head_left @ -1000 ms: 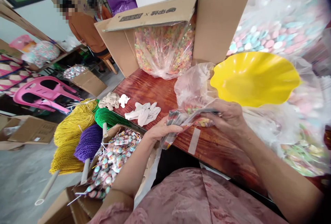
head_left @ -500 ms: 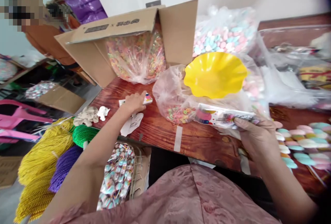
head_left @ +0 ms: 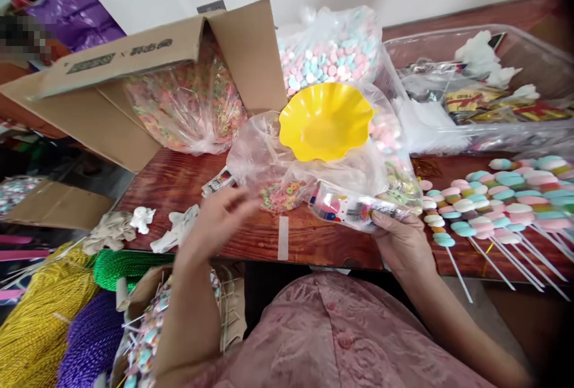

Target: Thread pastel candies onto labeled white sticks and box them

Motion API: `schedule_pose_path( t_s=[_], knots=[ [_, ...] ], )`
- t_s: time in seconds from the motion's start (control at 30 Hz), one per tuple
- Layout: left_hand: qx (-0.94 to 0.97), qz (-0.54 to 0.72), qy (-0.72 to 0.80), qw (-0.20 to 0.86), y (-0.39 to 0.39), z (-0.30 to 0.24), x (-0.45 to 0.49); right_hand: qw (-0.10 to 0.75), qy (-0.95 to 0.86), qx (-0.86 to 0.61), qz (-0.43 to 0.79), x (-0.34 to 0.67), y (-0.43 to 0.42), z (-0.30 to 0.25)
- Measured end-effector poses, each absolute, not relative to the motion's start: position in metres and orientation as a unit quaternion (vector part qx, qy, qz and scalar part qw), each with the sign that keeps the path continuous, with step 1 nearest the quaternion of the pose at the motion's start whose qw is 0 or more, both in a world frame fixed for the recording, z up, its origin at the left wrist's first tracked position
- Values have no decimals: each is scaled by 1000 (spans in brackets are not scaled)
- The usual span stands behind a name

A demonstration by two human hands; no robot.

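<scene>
My right hand (head_left: 401, 241) grips a printed clear plastic packaging bag (head_left: 343, 205) by its right end, thumb on top; whether it is one bag or several I cannot tell. My left hand (head_left: 224, 217) hovers over the front left of the table, blurred by motion. Its fingers look loosely stretched towards the right, with nothing visible in them. Just beyond it lies a small printed packet (head_left: 218, 182). Behind the bag, a scalloped yellow bowl (head_left: 326, 122) sits on clear plastic bags with colourful candy rings (head_left: 282, 195) inside.
Marshmallow skewers (head_left: 484, 208) lie on the right of the wooden table (head_left: 251, 247). A clear bin (head_left: 452, 140) stands behind them. At left are an open carton (head_left: 130, 119), crumpled white material (head_left: 177, 229) and cord bundles (head_left: 36, 310). A bag of pastel candies (head_left: 332, 56) stands at the back.
My left hand has left the small packet and moved right, towards the bag. My right hand still holds the bag. The view has turned right, showing more of the skewers and bin.
</scene>
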State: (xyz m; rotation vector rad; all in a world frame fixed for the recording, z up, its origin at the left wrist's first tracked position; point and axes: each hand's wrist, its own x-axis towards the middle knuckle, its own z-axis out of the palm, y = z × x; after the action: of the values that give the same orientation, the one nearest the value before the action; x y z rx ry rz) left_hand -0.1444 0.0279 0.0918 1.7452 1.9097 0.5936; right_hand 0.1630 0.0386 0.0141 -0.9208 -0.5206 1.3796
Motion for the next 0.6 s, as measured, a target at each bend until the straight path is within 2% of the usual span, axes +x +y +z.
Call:
schedule_pose_path(
  t_s=[0.1, 0.17, 0.27, 0.43, 0.6],
  knots=[
    [578, 305, 563, 506, -17, 66, -69, 635, -190, -392, 638, 146, 28, 9],
    [465, 435, 492, 594, -26, 45, -28, 623, -179, -384, 658, 134, 20, 9],
    [299, 576, 434, 625, -20, 27, 3, 615, -178, -378, 668, 126, 10, 11],
    [227, 578, 356, 698, -13, 28, 26, 647, -184, -383, 633, 138, 7, 9],
    [262, 620, 389, 629, -11, 20, 47, 649, -159, -393, 632, 146, 7, 6]
  ],
)
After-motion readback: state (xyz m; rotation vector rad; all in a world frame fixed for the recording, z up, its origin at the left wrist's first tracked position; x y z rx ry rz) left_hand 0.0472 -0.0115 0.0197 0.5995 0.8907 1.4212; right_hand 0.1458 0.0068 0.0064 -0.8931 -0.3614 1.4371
